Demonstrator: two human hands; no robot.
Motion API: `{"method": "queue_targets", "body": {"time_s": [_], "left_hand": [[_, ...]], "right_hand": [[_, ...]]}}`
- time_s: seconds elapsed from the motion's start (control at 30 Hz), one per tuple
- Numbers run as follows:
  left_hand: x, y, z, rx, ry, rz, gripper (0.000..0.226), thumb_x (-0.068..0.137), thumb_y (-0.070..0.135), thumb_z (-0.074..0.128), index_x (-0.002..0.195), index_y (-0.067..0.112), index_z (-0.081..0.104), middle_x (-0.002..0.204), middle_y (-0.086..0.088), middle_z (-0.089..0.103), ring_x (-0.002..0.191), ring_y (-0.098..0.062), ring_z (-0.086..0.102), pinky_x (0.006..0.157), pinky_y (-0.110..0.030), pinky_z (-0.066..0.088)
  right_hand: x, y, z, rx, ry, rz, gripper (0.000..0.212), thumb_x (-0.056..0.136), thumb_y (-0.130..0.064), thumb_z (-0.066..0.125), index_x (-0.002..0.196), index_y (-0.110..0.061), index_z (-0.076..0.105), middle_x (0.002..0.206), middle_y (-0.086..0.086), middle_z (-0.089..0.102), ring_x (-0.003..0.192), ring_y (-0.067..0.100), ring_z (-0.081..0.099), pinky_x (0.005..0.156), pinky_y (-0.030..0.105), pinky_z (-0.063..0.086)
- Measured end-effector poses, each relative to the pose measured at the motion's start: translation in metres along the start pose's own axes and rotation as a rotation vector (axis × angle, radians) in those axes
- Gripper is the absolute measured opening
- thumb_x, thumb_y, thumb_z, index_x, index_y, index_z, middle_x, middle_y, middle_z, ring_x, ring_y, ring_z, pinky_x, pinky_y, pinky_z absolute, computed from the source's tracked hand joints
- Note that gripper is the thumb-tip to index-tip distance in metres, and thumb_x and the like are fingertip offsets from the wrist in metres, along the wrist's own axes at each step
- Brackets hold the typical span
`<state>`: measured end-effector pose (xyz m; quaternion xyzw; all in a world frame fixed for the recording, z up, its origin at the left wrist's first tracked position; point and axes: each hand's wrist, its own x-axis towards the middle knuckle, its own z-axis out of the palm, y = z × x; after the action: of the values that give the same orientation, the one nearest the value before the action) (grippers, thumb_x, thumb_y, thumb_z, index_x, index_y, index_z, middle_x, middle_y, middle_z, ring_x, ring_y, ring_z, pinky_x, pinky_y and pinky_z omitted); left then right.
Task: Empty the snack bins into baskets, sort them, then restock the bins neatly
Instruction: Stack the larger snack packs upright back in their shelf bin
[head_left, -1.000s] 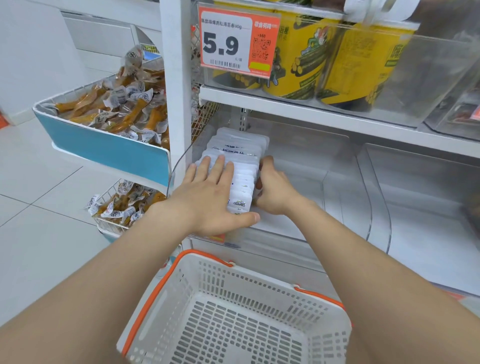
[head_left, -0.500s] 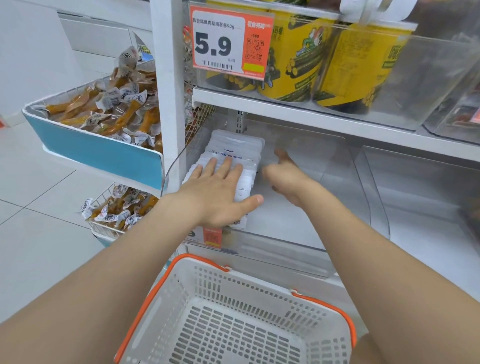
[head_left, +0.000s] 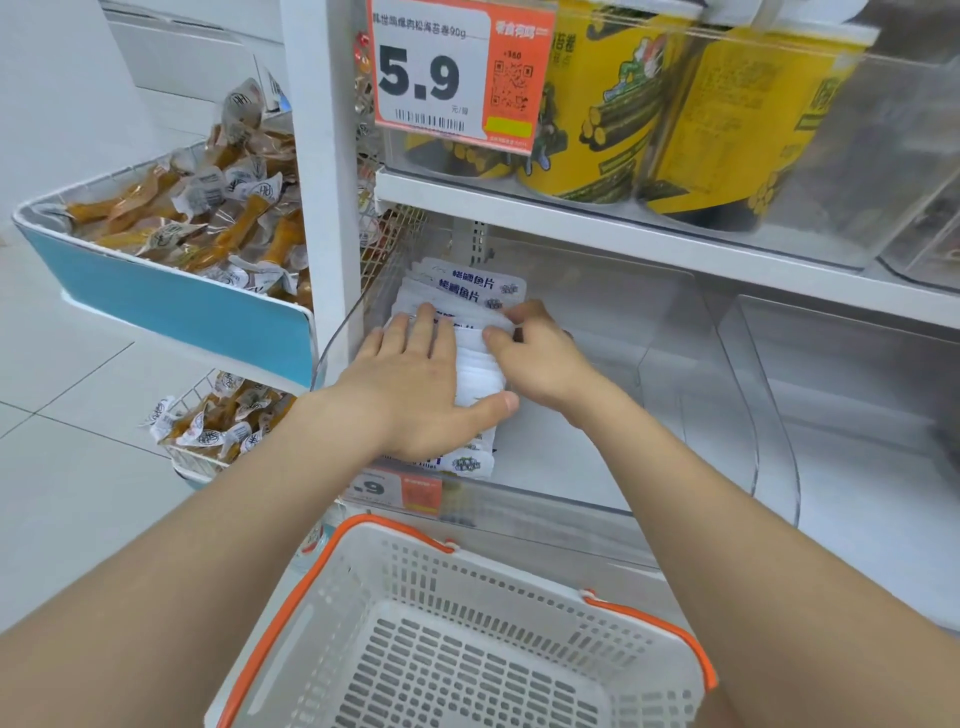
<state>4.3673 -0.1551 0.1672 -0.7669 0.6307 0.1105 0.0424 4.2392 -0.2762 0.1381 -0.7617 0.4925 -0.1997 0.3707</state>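
Packets stand in a row against the clear bin's left wall — open floor to their right. Left hand presses flat on them, fingers straight; right hand pinches the row's right edge.

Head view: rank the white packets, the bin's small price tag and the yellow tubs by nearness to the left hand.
1. White packets, under the left hand in the bin.
2. Small price tag, just below, on the bin's front.
3. Yellow tubs, above, to the right.
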Motion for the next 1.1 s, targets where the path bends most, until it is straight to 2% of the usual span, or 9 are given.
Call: {"method": "queue_targets", "body": {"time_s": [0.13, 0.3, 0.43, 0.63, 0.73, 0.83, 0.9, 0.97, 1.1], "left_hand": [[-0.016, -0.004, -0.004, -0.049, -0.031, 0.042, 0.119, 0.081, 0.094, 0.014, 0.164, 0.013, -0.014, 0.172, -0.010, -0.021, 0.158, -0.026, -0.021, 0.129, -0.046, -0.009], [-0.035, -0.012, -0.008, -0.006, -0.137, 0.111, 0.144, 0.063, 0.108, 0.023, 0.160, 0.014, -0.026, 0.169, -0.008, -0.030, 0.156, -0.026, -0.028, 0.129, -0.048, -0.010], [-0.048, -0.008, -0.008, 0.090, -0.179, 0.105, 0.151, 0.064, 0.105, 0.034, 0.153, 0.006, -0.036, 0.160, -0.017, -0.044, 0.148, -0.032, -0.041, 0.127, -0.051, -0.016], [-0.065, 0.001, -0.006, 0.123, -0.239, 0.064, 0.122, 0.092, 0.083, 0.032, 0.153, 0.000, -0.032, 0.159, -0.026, -0.041, 0.151, -0.037, -0.035, 0.129, -0.049, -0.008], [-0.075, -0.003, -0.005, 0.109, -0.239, 0.082, 0.119, 0.094, 0.081, 0.032, 0.156, 0.001, -0.029, 0.163, -0.024, -0.036, 0.154, -0.034, -0.031, 0.129, -0.048, -0.006], [-0.078, -0.005, -0.001, 0.065, -0.069, 0.103, 0.119, 0.088, 0.086, 0.035, 0.162, 0.004, -0.009, 0.169, -0.019, -0.003, 0.158, -0.034, -0.003, 0.129, -0.044, 0.007], [-0.078, -0.005, 0.004, 0.034, 0.032, 0.111, 0.120, 0.083, 0.090, 0.037, 0.161, 0.007, 0.002, 0.165, -0.016, 0.008, 0.155, -0.033, 0.005, 0.127, -0.043, 0.009], [-0.077, -0.005, 0.006, -0.015, 0.043, 0.108, 0.128, 0.075, 0.096, 0.037, 0.160, 0.007, 0.002, 0.170, -0.017, -0.015, 0.158, -0.033, -0.018, 0.129, -0.046, -0.004], [-0.073, -0.006, 0.011, -0.015, 0.033, 0.113, 0.131, 0.075, 0.096, 0.039, 0.161, 0.010, -0.009, 0.169, -0.016, -0.026, 0.155, -0.032, -0.028, 0.127, -0.048, -0.012]], "right_hand": [[0.002, -0.009, 0.003, -0.065, 0.227, -0.176, 0.053, 0.098, -0.038, 0.055, 0.148, -0.022, 0.043, 0.151, 0.007, 0.042, 0.140, 0.031, 0.040, 0.113, 0.041, 0.039], [0.002, -0.012, 0.011, -0.381, -0.238, -0.304, 0.070, 0.101, -0.063, 0.021, 0.164, -0.033, 0.023, 0.175, -0.004, -0.002, 0.157, 0.029, -0.026, 0.128, 0.054, -0.010], [-0.022, -0.028, 0.005, -0.553, -0.277, -0.352, 0.067, 0.107, -0.052, 0.020, 0.166, -0.021, 0.018, 0.175, 0.002, 0.002, 0.159, 0.035, -0.016, 0.128, 0.059, -0.002], [-0.057, -0.041, 0.000, -0.557, -0.332, -0.454, 0.059, 0.109, -0.030, 0.030, 0.164, -0.009, 0.023, 0.173, 0.007, 0.015, 0.161, 0.019, 0.008, 0.130, 0.047, 0.006], [-0.058, -0.031, -0.002, -0.459, -0.162, -0.517, 0.054, 0.103, -0.019, 0.043, 0.155, -0.009, 0.044, 0.160, 0.012, 0.044, 0.150, 0.028, 0.036, 0.124, 0.031, 0.025], [-0.050, -0.021, 0.001, -0.411, 0.086, -0.320, 0.057, 0.105, -0.035, 0.046, 0.157, -0.014, 0.039, 0.156, 0.016, 0.044, 0.145, 0.037, 0.035, 0.120, 0.040, 0.030], [-0.044, -0.016, 0.001, -0.270, -0.038, -0.126, 0.069, 0.107, -0.049, 0.040, 0.165, -0.019, 0.021, 0.170, 0.013, 0.023, 0.157, 0.032, 0.018, 0.127, 0.042, 0.018], [-0.043, -0.013, 0.004, -0.051, -0.261, -0.032, 0.069, 0.108, -0.054, 0.036, 0.167, -0.028, 0.012, 0.174, 0.004, 0.008, 0.160, 0.019, 0.009, 0.130, 0.039, 0.010], [-0.059, -0.013, -0.002, 0.065, -0.303, -0.133, 0.043, 0.110, -0.036, 0.047, 0.153, -0.038, 0.044, 0.155, -0.001, 0.044, 0.134, 0.013, 0.052, 0.104, 0.027, 0.045]]}}
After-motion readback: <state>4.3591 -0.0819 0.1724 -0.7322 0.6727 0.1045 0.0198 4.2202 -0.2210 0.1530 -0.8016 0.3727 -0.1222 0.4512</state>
